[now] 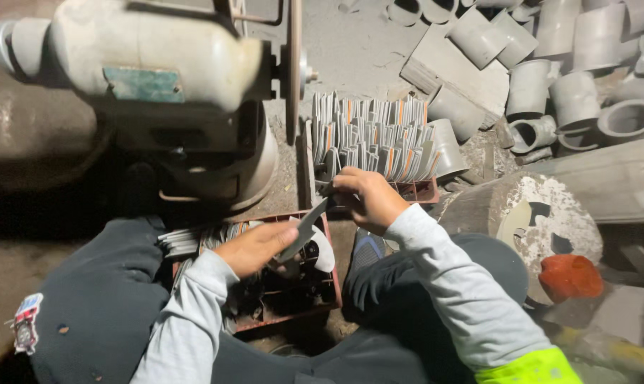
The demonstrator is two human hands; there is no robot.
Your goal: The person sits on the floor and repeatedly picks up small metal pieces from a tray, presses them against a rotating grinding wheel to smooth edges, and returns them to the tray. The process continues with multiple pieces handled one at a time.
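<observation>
Below the bench grinder [158, 78], two red trays are set on a dusty floor between the person's knees. A flat grey metal blade [302, 231] is gripped in the left hand [254, 247], with the fingers closed around its lower end; its pointed tip is directed up and to the right, above the near tray [293, 313]. The near tray is filled with dark, loosely piled blades, and a stack of similar pieces is seen at its left edge.

The right hand [368, 199] is placed at the near edge of the far tray [418, 190], with the fingers curled down onto the front row of blades; whether one is actually pinched cannot be told. The far tray is packed with upright blades [375, 139], grey with orange edges, standing in close rows.

A thin grinding wheel [293, 67] is mounted at the right side of the grinder, just beside the far tray. Grey pipe fittings [571, 71] are heaped at the upper right, well apart from both hands.
</observation>
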